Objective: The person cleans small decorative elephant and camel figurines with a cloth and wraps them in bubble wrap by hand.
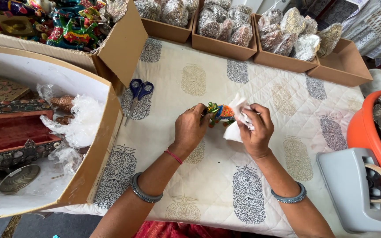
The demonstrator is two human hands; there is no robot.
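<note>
With our left hand (190, 128) pinching the small painted figurine (220, 113) steady over the quilted cloth (287, 88), our right hand (255, 128) should probably draw the white paper (237, 115), gripped between its fingers, snugly around it. The figurine is bright green, orange and blue, and glossy.

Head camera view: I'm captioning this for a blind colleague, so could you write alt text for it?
A person's left hand holds a small multicoloured painted figurine while the right hand presses white tissue paper against it, above a quilted printed cloth. Blue-handled scissors lie to the left; cardboard boxes of wrapped items line the far edge.
</note>
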